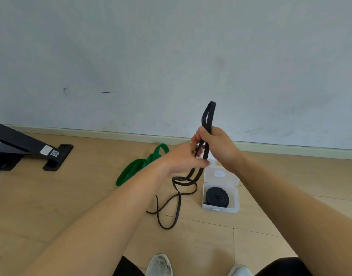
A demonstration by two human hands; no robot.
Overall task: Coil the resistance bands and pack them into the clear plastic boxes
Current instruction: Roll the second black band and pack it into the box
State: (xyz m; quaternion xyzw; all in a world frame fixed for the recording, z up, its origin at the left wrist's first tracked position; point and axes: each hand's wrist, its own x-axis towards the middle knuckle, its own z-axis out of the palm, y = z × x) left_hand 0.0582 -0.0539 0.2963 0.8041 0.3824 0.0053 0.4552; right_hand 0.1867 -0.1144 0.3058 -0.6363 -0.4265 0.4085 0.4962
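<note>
While its slack trails over the floor (71, 196), your left hand (183, 159) pinches the loose black band (209, 114) and your right hand (216, 145) grips it just above; beyond, a coiled band (217, 197) sits in the clear box (220, 209), the green band (134, 169) farther left.

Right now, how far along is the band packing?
Done: one coiled black band sits in the open clear box. In hand: left hand and right hand hold a loose black band, its tail uncoiled on the floor. Left: coil and box it, then the green band lying loose.
</note>
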